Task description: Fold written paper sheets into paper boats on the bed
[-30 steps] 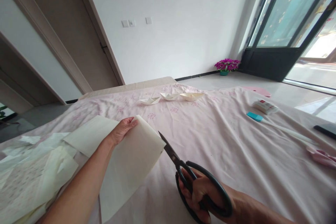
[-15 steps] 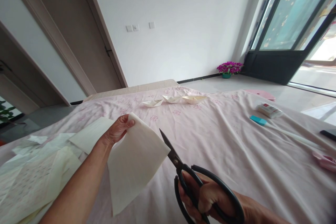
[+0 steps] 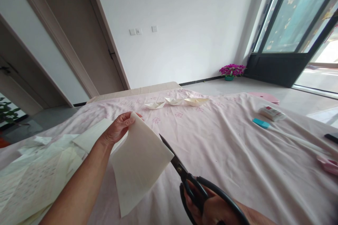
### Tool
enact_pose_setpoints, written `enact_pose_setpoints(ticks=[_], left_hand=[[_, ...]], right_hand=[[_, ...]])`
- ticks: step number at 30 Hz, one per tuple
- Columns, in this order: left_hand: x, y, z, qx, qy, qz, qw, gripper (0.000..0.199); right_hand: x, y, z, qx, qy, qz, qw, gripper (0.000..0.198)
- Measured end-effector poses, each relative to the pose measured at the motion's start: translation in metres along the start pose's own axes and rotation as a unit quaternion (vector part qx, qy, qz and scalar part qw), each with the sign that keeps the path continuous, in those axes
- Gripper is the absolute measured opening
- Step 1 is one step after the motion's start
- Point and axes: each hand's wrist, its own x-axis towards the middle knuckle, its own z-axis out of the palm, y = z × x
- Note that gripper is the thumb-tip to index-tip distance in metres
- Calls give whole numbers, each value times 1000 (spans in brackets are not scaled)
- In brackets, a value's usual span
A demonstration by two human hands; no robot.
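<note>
My left hand (image 3: 121,125) pinches the upper corner of a cream sheet of paper (image 3: 144,165), which hangs down above the cloth. In my right hand (image 3: 213,205) is a pair of black-handled scissors (image 3: 181,169), gripped by its large loops. The dark blades point up and to the left, close against the paper's right corner; whether they touch it I cannot tell. Another cream sheet (image 3: 91,136) lies behind my left wrist. A heap of loose papers (image 3: 34,179) spreads out at the left.
Three folded paper boats (image 3: 174,102) stand in a row at the far side of the pink cloth (image 3: 224,147). To the right lie a blue-headed spatula (image 3: 261,123), a small white packet (image 3: 272,113), a pink item (image 3: 327,165) and a dark object (image 3: 331,138).
The scissors and my right hand have moved slightly down and right. The paper in my left hand has shifted a little right. The whole view has tilted slightly.
</note>
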Motion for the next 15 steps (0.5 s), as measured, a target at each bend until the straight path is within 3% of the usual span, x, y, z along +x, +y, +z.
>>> enact_pose_setpoints(ticks=[5, 10, 15], left_hand=[[0, 2, 6, 34, -8, 1, 999, 28], [2, -5, 10, 41, -20, -10, 999, 31], [4, -9, 11, 51, -16, -14, 998, 33]], right_hand=[[0, -2, -3, -72, 5, -17, 997, 38], [6, -16, 7, -62, 1, -16, 998, 34], [15, -11, 0, -58, -7, -1, 998, 36]])
